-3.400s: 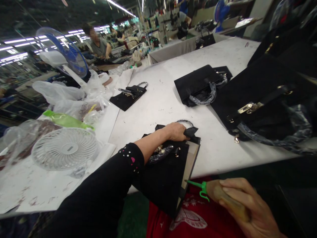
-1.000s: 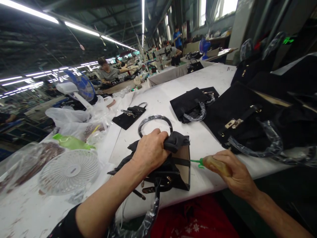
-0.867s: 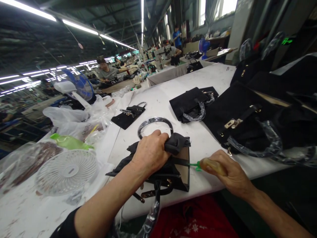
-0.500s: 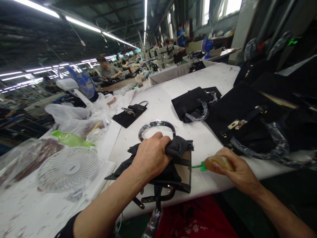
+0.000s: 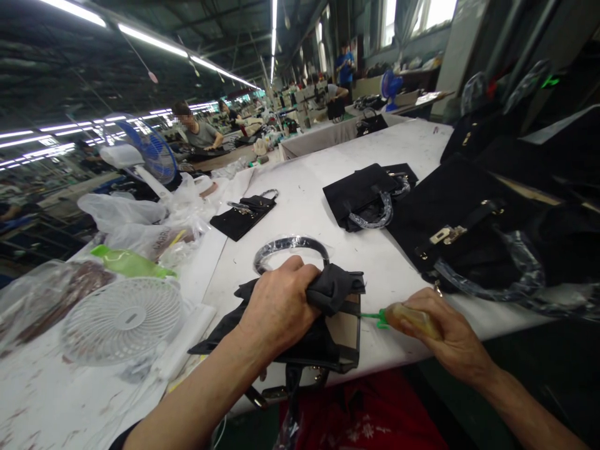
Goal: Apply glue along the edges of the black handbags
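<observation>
Black handbag (image 5: 319,345), one: middle of the near edge of the white tabletop (image 5: 302,181), a beige panel (image 5: 343,330) showing at its right end. Wrapped handle (image 5: 293,242), one: arching from it toward the far edge. Left hand (image 5: 281,303): curled tight on gathered black cloth (image 5: 332,287) at the handbag's top. Right hand (image 5: 447,328): wrapped around an amber bottle (image 5: 417,319), its green nozzle (image 5: 375,317) aimed left at the panel's outer border; we cannot quite tell whether the tip touches. Small black bag (image 5: 239,220), one: lying by the left edge. Medium black bag (image 5: 356,194), one: right of centre, its handle toward the near edge. Large black bag (image 5: 462,206), one: along the right edge, gold clasp (image 5: 447,234) uppermost. Past the left edge we list a white fan (image 5: 124,319), light-green plastic (image 5: 134,261) and clear bags (image 5: 119,219); behind these, a blue fan (image 5: 150,147). Farther off we note a co-worker (image 5: 201,134) in grey.
</observation>
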Demonstrator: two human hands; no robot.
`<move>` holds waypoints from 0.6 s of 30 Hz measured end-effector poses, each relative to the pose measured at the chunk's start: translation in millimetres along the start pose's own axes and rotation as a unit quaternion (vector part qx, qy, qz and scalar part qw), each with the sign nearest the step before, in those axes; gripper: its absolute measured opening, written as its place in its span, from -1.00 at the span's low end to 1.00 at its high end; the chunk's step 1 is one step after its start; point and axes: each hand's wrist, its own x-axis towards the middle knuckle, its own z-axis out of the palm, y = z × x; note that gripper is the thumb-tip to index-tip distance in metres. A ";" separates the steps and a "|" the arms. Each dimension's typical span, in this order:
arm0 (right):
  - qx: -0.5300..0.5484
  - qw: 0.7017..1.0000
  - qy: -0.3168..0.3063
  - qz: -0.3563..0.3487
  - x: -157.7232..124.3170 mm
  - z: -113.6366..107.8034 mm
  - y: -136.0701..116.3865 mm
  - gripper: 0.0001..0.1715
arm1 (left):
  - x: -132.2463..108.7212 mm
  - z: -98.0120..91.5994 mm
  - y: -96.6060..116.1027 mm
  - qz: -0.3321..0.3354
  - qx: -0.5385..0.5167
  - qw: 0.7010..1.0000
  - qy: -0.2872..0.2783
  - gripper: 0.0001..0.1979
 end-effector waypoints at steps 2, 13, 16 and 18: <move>0.013 1.000 -0.010 -0.006 -1.1 0.1 0.9 -0.85 | -2.3 -0.1 0.2 0.002 -0.002 1.000 0.002 -0.88; 0.019 0.999 -0.002 -0.044 -5.1 0.6 4.2 -0.74 | -13.6 -0.7 1.8 -0.018 -0.034 0.999 -0.009 -0.88; 0.007 0.999 0.024 -0.048 -5.2 2.4 2.2 -0.76 | -14.5 -0.6 1.8 -0.017 -0.038 0.999 -0.005 -0.88; 0.035 0.998 -0.017 -0.044 -5.8 3.9 0.7 -0.76 | -15.8 -0.4 1.4 -0.016 -0.042 0.999 -0.004 -0.89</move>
